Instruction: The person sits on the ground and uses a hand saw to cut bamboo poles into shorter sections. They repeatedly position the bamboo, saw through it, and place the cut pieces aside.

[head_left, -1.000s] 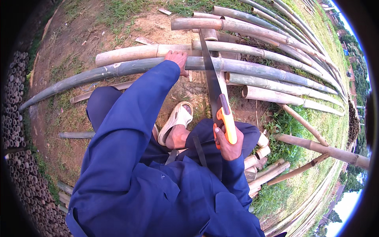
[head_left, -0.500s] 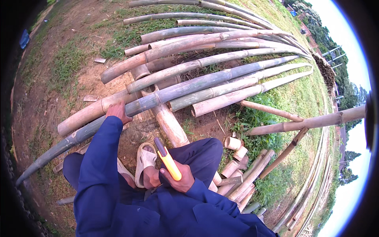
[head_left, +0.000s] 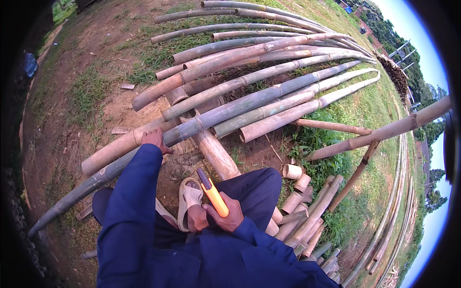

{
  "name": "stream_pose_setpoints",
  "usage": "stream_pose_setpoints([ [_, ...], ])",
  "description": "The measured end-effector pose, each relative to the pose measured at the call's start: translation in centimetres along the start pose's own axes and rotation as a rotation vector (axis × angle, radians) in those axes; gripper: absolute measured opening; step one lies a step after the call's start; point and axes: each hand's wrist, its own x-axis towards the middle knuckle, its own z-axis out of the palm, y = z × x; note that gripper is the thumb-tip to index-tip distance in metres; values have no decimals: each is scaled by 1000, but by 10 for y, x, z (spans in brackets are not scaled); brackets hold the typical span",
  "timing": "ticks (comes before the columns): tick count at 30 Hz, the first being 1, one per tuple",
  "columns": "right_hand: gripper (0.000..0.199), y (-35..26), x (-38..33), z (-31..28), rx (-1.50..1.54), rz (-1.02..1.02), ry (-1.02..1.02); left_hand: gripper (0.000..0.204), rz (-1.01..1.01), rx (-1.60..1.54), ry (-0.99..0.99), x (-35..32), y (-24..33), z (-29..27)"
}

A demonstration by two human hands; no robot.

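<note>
Close in, the orange-handled saw (head_left: 216, 200) is being gripped by the right hand (head_left: 230, 215), its long axis being aimed forward, leftward; beyond, the grey-green pole (head_left: 230, 111), slanting away rightward, is being clasped from above by the left hand (head_left: 154, 139), more bamboo poles (head_left: 230, 83) being passed farther out!

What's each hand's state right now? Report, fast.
Left hand: closed over the long grey-green bamboo pole.
Right hand: closed around the orange saw handle.
</note>
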Motion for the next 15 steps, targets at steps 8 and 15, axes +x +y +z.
stream_pose_setpoints([
  [8, 23, 9, -15, 4, -46, 71, -44, 56, -20, -150, 2, -9, 1, -11],
  [15, 31, -8, -62, -29, 16, 309, -61, 51, 8, -135, 62, -6, 4, 7],
])
